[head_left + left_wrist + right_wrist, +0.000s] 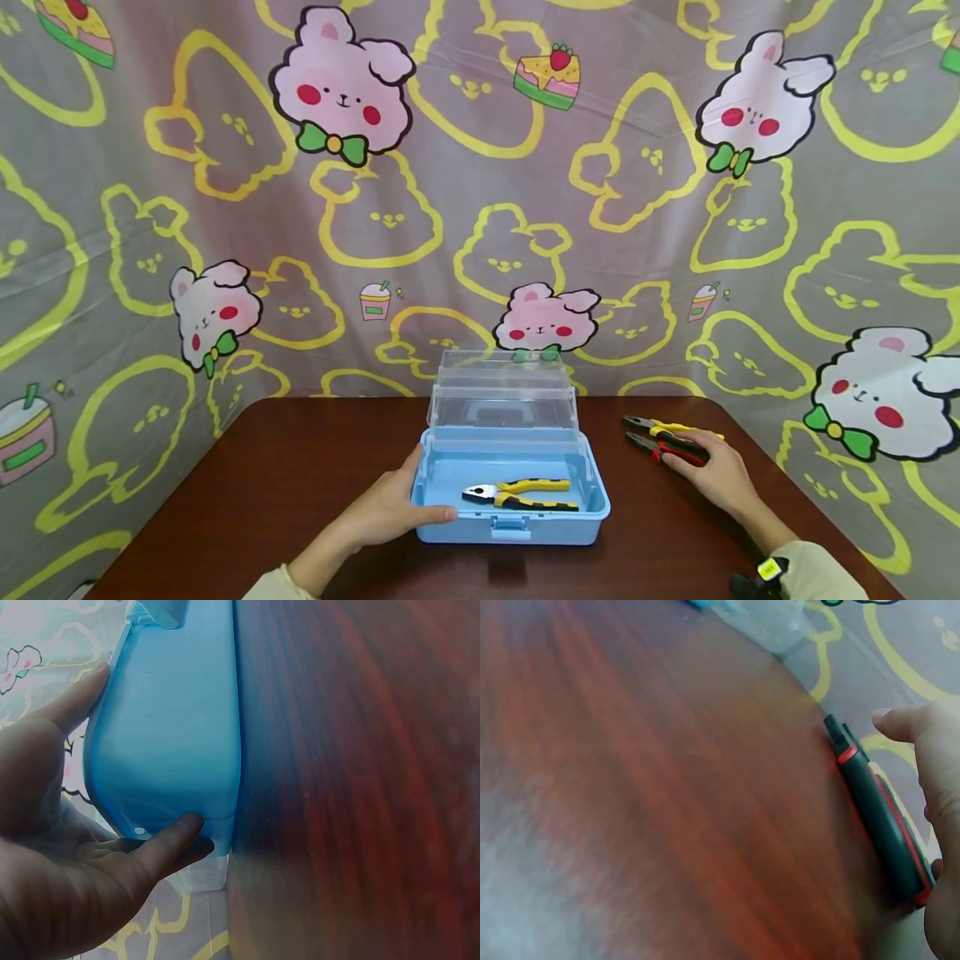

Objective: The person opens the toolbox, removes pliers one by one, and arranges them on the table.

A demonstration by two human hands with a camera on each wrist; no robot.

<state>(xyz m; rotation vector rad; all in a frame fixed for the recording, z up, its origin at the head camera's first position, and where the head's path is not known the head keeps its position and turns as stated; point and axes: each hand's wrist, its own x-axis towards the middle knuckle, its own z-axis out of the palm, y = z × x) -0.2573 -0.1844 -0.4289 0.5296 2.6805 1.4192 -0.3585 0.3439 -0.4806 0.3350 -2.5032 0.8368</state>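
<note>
A light blue toolbox stands on the table with its clear lid raised. Inside it lies a pair of combination pliers with yellow and black handles. My left hand grips the toolbox's left side, thumb over the front rim and fingers along the side wall, as the left wrist view also shows. Over at the right, my right hand is at the handles of red and black pliers; its thumb stands apart from them in the right wrist view. Yellow-handled pliers lie just behind, partly hidden by that hand.
The dark brown wooden table extends on both sides of the toolbox. A patterned curtain hangs along the table's back and sides. A latch sits on the toolbox's front. Something black is near the right sleeve.
</note>
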